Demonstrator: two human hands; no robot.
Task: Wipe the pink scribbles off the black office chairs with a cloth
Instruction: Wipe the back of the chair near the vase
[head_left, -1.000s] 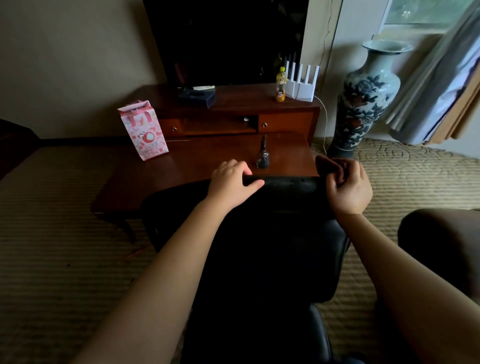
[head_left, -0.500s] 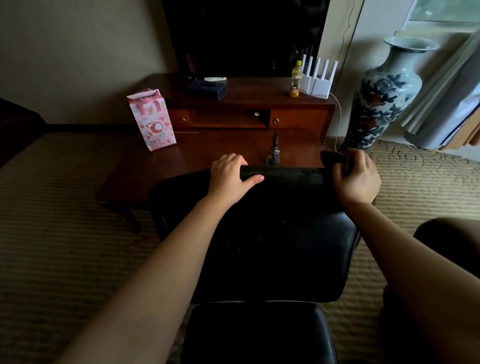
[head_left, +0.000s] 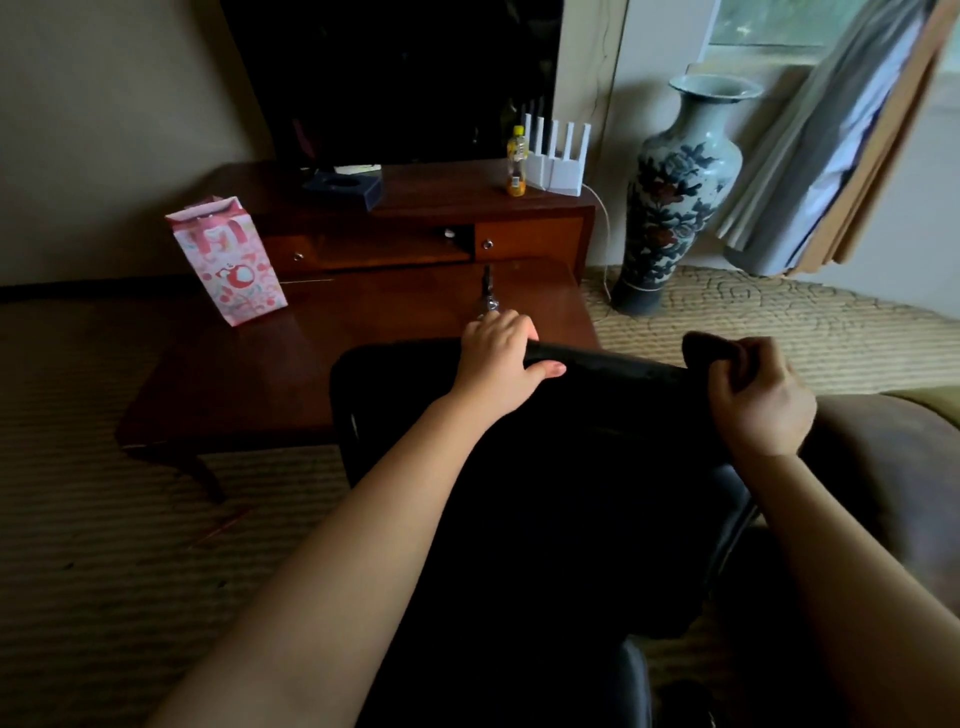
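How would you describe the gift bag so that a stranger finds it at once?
Look at the low wooden table beyond the black chair. On its far left corner stands a gift bag, the only pink, patterned thing there.

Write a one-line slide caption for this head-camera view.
Left hand grips the black chair by its top edge; right hand holds a dark cloth at the corner.

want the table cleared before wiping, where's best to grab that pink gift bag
Probably the top rim of the pink gift bag, coming from above: it stands upright on the table with its mouth up, and its broad flat sides offer little to hold.
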